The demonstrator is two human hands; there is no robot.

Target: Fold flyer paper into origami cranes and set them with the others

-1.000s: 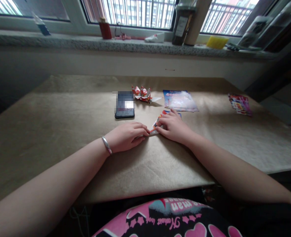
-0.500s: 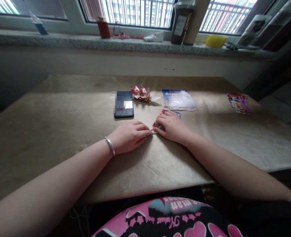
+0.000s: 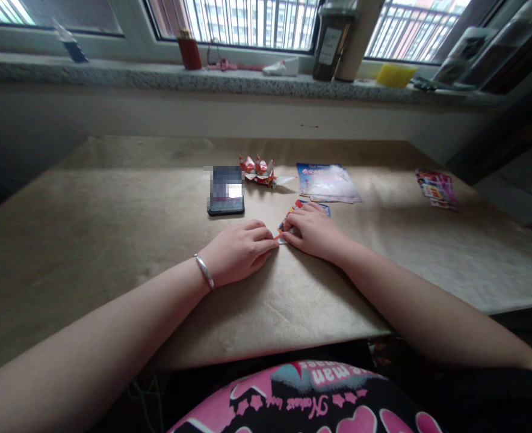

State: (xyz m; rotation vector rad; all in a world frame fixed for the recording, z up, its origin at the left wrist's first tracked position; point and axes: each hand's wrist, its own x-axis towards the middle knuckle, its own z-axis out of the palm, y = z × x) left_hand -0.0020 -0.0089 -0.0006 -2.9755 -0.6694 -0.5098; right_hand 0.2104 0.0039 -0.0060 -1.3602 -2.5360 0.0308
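Paper (image 3: 294,206), brightly printed, lies on the table (image 3: 112,222) partly beneath the right hand (image 3: 315,230); the left hand (image 3: 242,250) has fingertips at its near corner. Whether either pinches it, I cannot tell. Beyond sit a phone (image 3: 226,204), red-and-white folded pieces (image 3: 260,171) and blue leaflets (image 3: 324,181).

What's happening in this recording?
Two bare hands are at a small printed paper on the table. The right hand lies over it, covering much of it, while the left hand is at its near-left corner. Beyond them lie a phone, a folded red-and-white paper piece and some blue printed sheets.
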